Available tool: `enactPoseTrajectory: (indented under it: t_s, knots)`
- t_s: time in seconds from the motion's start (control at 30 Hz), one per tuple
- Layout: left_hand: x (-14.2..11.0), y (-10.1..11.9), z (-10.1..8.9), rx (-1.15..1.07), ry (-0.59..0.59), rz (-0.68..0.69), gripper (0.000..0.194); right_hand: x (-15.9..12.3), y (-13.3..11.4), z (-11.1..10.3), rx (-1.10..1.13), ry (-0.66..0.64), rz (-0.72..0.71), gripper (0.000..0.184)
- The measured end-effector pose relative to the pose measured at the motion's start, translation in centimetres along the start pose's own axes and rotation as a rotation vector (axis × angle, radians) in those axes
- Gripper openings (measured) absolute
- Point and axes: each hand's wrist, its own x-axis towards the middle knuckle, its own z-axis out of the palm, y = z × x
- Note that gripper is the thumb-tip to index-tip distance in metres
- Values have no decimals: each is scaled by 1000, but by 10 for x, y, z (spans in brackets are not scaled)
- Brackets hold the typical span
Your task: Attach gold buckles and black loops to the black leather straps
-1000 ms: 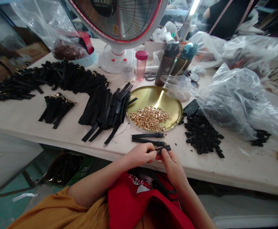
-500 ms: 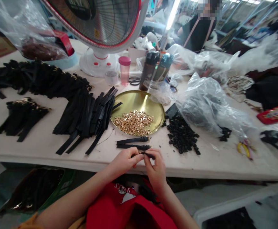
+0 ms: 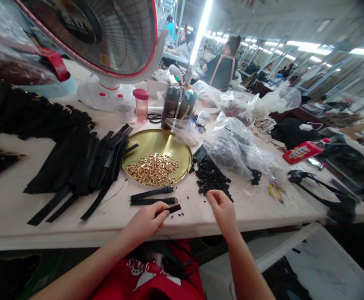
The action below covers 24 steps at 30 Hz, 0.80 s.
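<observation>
Left hand grips a black strap near the table's front edge; right hand, fingertips pinched, contents indiscernible, beside heaped black pieces. Beyond: two buckled straps, apparently finished; gold buckles in a round brass tray and plain strips remain.

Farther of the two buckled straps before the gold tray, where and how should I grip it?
Probably pinch the farther strap mid-length from above, across its long edges: it lies narrow and roughly flat, top uncovered, with the nearer strap close along one side.
</observation>
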Motion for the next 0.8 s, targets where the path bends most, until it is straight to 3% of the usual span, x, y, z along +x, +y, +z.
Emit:
enactPoseTrajectory:
  t_s: [0.07,0.2,0.37,0.47,0.6,0.7,0.8]
  knots:
    - [0,5,2,-1,8,2,29,24,21,-16,-234,145,-9,23]
    - [0,11,6,-24,-9,17,26,52,47,-23,-293,174,-9,10]
    - [1,7,2,-99,2,-25,24,49,45,-19,-222,167,-27,17]
    - [9,11,2,-180,23,-37,26,34,23,-9,19,17,-2,27]
    - [24,20,4,-278,56,-20,27,9,-15,19,695,-350,226,26]
    - [29,20,4,-228,51,-15,26,-4,-31,38,904,-438,342,24]
    - [26,15,2,-126,77,4,25,-8,-34,50,915,-436,388,26]
